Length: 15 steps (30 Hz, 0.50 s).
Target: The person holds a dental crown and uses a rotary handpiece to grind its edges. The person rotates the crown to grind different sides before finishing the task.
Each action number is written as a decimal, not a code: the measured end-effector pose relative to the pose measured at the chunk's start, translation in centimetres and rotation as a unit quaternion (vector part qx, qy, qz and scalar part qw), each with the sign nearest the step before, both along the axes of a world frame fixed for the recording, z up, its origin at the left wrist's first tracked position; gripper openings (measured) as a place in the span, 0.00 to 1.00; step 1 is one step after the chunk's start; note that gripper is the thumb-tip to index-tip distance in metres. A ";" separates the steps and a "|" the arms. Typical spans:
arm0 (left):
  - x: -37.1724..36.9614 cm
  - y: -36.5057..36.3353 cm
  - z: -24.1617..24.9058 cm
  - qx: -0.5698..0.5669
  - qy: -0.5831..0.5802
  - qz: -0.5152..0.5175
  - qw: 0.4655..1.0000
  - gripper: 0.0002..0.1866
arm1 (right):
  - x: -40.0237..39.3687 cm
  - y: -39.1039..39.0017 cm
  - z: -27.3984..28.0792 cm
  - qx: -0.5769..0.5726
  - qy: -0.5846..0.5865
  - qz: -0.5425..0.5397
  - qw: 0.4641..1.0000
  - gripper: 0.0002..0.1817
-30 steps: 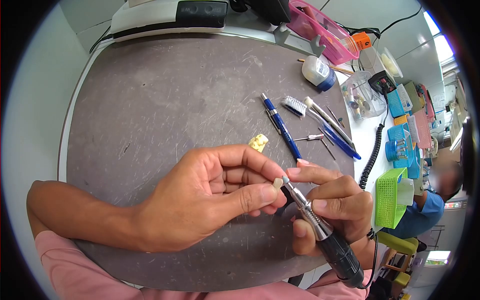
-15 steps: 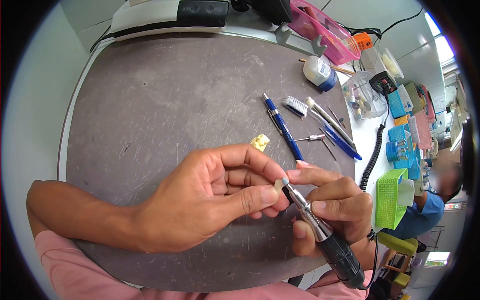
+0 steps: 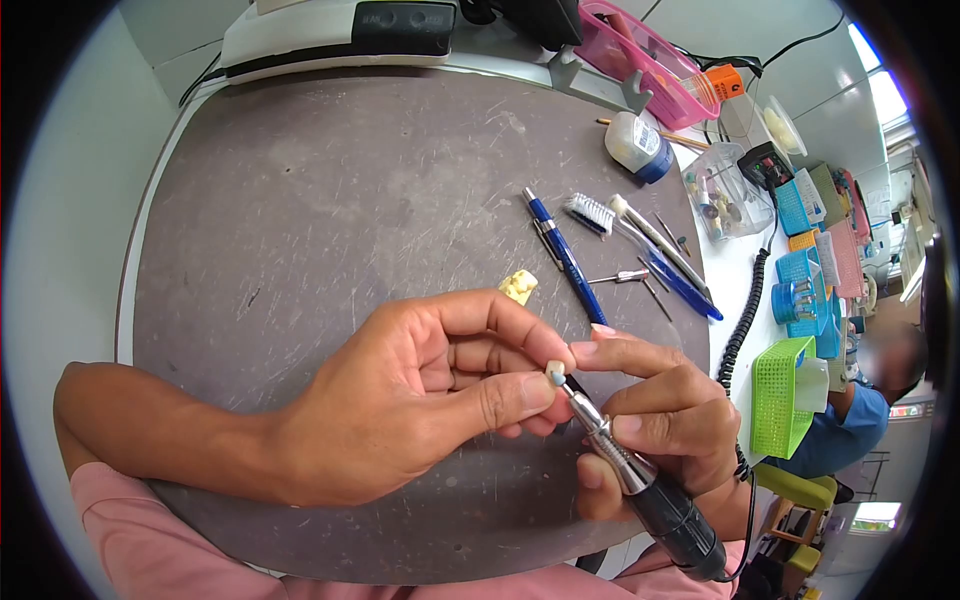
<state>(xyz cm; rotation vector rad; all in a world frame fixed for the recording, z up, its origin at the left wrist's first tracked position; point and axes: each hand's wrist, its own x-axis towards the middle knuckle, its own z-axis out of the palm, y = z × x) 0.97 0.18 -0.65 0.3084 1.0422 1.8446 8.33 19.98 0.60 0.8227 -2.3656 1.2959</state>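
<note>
Between thumb and forefinger, my left hand (image 3: 400,410) pinches a small off-white dental crown (image 3: 555,367). My right hand (image 3: 675,410) is closed around a silver-and-black rotary handpiece (image 3: 637,470), held like a pen. Its pale blue polishing tip (image 3: 559,379) meets the crown, or sits right in front of it; contact is hard to tell. The two forefingers nearly touch above the crown. Just beyond my left fingers lies a yellowish piece of a dental cast (image 3: 519,286). A blue mechanical pencil (image 3: 565,255) rests past my right fingertips.
Right of the pencil lie a brush (image 3: 592,213) with a blue handle and several thin burs. A blue-capped jar (image 3: 640,147), clear box (image 3: 728,190) and pink basket (image 3: 665,75) stand farther back. A coiled cable (image 3: 745,320) and green basket (image 3: 783,398) are rightward. Another person (image 3: 840,430) sits beyond.
The handpiece and my right hand have shifted slightly left and down, bringing the blue tip lower over the crown. The crown has turned in my left fingers, showing a broader face.
</note>
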 end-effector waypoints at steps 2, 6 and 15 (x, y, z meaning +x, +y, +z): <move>0.0 0.0 0.0 0.001 -0.001 -0.002 1.000 0.10 | -0.1 -0.1 -0.2 -0.003 0.005 0.000 1.000 0.21; 0.0 0.0 0.1 -0.006 -0.005 -0.005 1.000 0.10 | -0.2 -0.2 -0.5 -0.034 0.016 -0.020 0.999 0.21; 0.0 0.0 0.3 -0.019 -0.015 0.003 1.000 0.10 | -0.4 0.2 -0.6 -0.021 0.028 -0.007 0.999 0.20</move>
